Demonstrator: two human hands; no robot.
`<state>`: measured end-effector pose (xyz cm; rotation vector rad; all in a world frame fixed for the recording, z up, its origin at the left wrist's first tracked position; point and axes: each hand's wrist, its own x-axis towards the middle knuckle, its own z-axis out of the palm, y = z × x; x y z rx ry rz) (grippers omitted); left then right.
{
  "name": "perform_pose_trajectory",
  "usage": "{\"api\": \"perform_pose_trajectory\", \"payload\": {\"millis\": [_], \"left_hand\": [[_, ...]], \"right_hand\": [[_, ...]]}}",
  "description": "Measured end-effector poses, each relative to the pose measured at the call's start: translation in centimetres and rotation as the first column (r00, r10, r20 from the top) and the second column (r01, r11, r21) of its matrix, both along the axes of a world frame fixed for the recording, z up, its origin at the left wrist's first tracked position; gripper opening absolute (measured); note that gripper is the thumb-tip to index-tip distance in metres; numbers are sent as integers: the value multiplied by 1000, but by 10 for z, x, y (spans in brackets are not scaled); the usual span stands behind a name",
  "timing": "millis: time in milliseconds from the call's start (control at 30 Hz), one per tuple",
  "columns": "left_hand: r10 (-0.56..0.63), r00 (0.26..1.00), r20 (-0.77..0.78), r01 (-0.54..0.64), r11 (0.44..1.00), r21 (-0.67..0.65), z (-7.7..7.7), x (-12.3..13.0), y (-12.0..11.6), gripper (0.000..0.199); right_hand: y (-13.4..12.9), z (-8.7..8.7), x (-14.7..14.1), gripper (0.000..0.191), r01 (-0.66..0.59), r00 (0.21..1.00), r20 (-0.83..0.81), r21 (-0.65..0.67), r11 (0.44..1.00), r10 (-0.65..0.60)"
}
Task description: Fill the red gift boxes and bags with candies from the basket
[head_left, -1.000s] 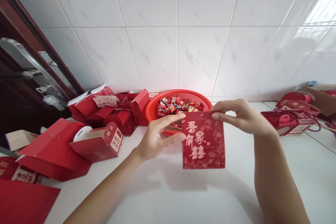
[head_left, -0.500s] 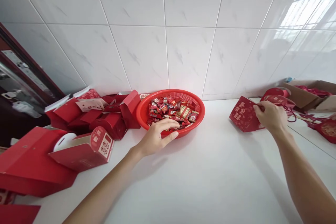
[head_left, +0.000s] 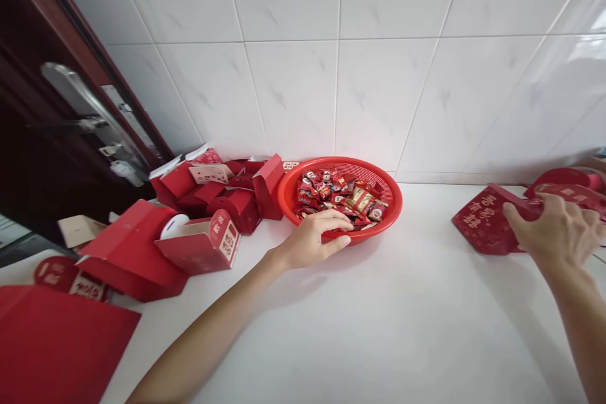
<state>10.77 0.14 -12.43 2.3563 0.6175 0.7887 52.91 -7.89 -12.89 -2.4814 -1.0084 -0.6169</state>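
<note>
A red plastic basket [head_left: 398,202] stands by the tiled wall with many wrapped candies [head_left: 360,200] inside. My left hand [head_left: 317,238] rests at its near rim, thumb outside and fingers over the candies; the fingers are apart and hold nothing that shows. At the right, my right hand [head_left: 556,227] is spread beside and partly over a dark red box [head_left: 487,219] with pale lettering, thumb apart from the fingers. More red boxes [head_left: 575,192] lie behind that hand.
Several red boxes [head_left: 196,242] cover the left part of the white table [head_left: 369,334], some open. A large red box [head_left: 61,341] lies at the near left. Behind them is a dark door with a metal handle [head_left: 95,107].
The view has turned left, so things appear further right. My right hand has let go of the lettered box's top edge and spread its fingers. My left hand stays at the basket.
</note>
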Motion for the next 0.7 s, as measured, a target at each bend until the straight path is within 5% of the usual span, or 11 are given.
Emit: {"api": "perform_pose_trajectory", "payload": {"millis": [133, 233, 367, 467, 533, 600, 700], "left_hand": [[19, 998, -67, -16, 999, 51, 10, -7, 1, 26], [152, 983, -102, -134, 977, 165, 33, -29, 4, 27], [432, 896, -103, -390, 877, 281, 76, -76, 1, 28], [670, 718, -188, -606, 735, 306, 100, -109, -6, 32], [764, 551, -337, -731, 636, 246, 108, -126, -10, 33], [747, 428, -508, -800, 575, 171, 110, -138, -10, 33], [636, 410, -654, -809, 585, 63, 105, -149, -2, 31]], "right_hand": [[18, -6, -10, 51, -120, 991, 96, 384, 916, 90], [24, -9, -30, 41, -414, 900, 331, 446, 794, 283], [16, -12, -89, 8, -821, 567, 504, 288, 492, 651], [3, -29, -147, 11, -966, 235, 390, 192, 171, 891], [-5, -48, -181, 13, -978, 81, 273, 205, 25, 959], [-14, -68, -206, 15, -980, -41, 176, 187, -74, 984], [-22, -90, -224, 16, -981, -104, 83, 153, -115, 991]]}}
